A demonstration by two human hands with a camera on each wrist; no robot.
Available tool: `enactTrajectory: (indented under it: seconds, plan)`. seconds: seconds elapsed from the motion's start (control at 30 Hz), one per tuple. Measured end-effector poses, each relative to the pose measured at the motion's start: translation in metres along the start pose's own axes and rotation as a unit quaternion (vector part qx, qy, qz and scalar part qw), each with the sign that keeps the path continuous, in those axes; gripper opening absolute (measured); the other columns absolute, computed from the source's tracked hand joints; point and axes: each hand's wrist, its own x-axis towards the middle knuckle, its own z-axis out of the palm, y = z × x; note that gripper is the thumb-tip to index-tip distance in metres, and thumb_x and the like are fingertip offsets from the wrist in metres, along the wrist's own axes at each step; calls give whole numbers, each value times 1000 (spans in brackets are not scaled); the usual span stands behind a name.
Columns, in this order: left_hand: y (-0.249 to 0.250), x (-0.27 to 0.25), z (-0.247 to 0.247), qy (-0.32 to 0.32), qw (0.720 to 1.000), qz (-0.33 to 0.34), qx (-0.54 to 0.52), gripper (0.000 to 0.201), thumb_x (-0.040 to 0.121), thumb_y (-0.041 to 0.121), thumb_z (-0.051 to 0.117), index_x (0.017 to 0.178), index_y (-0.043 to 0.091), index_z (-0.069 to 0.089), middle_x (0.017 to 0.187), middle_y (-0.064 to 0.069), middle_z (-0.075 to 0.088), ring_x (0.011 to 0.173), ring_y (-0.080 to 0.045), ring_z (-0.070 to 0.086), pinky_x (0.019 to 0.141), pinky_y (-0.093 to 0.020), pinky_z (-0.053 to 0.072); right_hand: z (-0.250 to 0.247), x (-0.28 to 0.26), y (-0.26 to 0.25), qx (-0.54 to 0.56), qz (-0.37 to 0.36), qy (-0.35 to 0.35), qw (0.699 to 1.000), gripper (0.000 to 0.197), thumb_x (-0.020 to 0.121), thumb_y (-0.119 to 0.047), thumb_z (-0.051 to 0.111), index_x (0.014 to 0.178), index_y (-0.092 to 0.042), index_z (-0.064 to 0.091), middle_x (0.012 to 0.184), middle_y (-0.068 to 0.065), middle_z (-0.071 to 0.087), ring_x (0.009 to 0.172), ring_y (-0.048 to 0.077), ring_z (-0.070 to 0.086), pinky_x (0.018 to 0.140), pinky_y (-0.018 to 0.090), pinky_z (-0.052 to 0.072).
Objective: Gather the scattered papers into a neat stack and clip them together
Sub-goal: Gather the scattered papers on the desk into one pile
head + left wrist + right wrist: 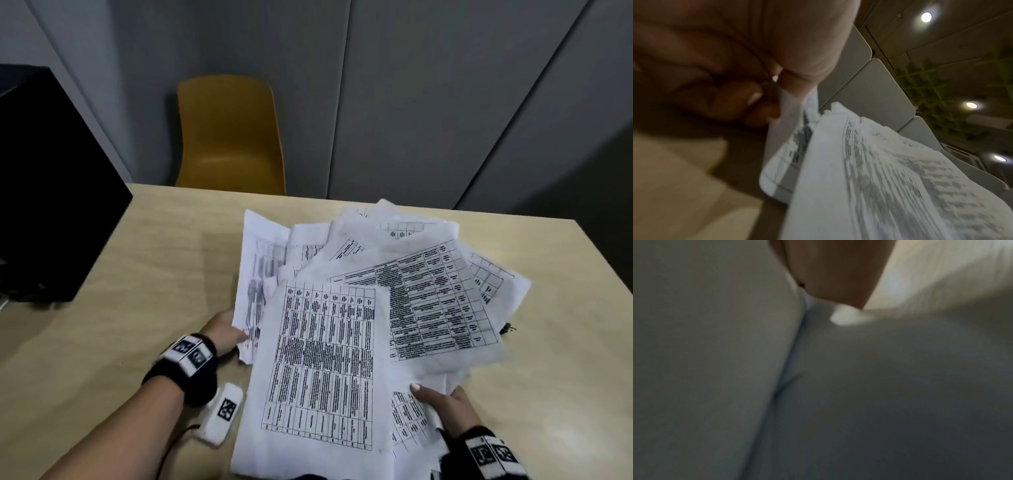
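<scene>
Two hands: the left hand [224, 330] and the right hand [445, 406]. One loose pile of printed papers [342, 342]; the sheets overlap too much to count exactly, though at least seven show. One table [154, 240], one yellow chair [229, 137], one small black clip [507, 329].

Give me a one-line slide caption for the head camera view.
Both hands, left hand and right hand, grip a fanned, unaligned pile of printed papers over a wooden table.

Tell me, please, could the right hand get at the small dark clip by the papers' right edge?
Probably not yet: the right hand grips the papers, though bare table surrounds the clip.
</scene>
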Motion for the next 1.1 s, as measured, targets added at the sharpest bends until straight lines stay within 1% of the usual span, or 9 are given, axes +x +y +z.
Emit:
enactTrajectory:
  seconds: [0.1,0.17,0.33,0.43,0.57,0.73,0.9,1.0,1.1]
  plan:
    - [-18,-27,5,-71,980,-56,-179,22,86,-12,44,97,-5,61,71,-5,74,74,-24,70,71,-24,53,1,0,-1,-3,13,-7,1000,62,80,-14,69,128,1,34,115,12,46,115,32,44,103,47,31]
    - [-23,-42,12,-113,944,-116,-286,29,91,18,51,107,-2,67,90,-13,75,83,-26,72,89,-41,51,4,-1,-2,-17,14,-22,1000,53,79,-12,70,121,-1,39,114,12,51,111,32,48,101,47,34]
    - [-14,-61,28,-171,950,-130,-228,60,71,56,67,114,15,64,113,-9,70,102,-19,68,94,-39,48,23,-18,-16,-45,-35,-25,998,16,82,6,61,78,-5,50,82,11,58,69,20,53,58,27,38]
    - [-22,-59,41,-143,975,-69,-153,92,47,46,87,126,17,50,129,-3,59,120,-22,52,112,-45,30,37,-20,-18,-38,-36,-29,998,23,81,9,58,102,4,56,91,18,66,72,22,60,48,25,45]
    - [-32,-59,47,-137,979,-49,-142,73,70,12,75,134,11,41,127,-1,58,120,-25,51,111,-46,31,45,-20,-19,-88,-50,-48,994,36,76,0,65,111,3,57,90,13,71,77,26,68,59,28,51]
    - [-64,-53,36,-169,972,-46,-159,100,28,43,92,117,11,58,116,-9,68,112,-28,60,107,-51,37,44,-42,-36,-4,-58,-112,992,66,84,-12,63,138,1,27,114,16,66,84,14,60,92,29,37]
    - [-39,-62,23,-195,973,-32,-116,120,34,61,86,135,11,44,136,-6,53,127,-24,49,114,-41,27,53,-31,-24,-129,-52,-80,987,62,82,-3,64,137,-3,36,134,19,52,108,29,56,98,37,38]
    - [-25,-54,7,-110,974,-48,-194,83,57,41,83,125,4,53,116,-9,67,105,-28,64,101,-44,42,57,-27,-20,-168,-27,-70,983,59,81,-5,65,134,-7,40,135,12,52,122,32,50,105,44,36]
    - [-25,-45,-3,-65,945,-94,-305,39,80,14,65,113,-6,59,71,-13,72,57,-25,66,60,-30,56,56,-19,-14,-181,6,-68,981,68,76,-15,70,135,-9,37,135,13,52,116,32,53,103,45,40]
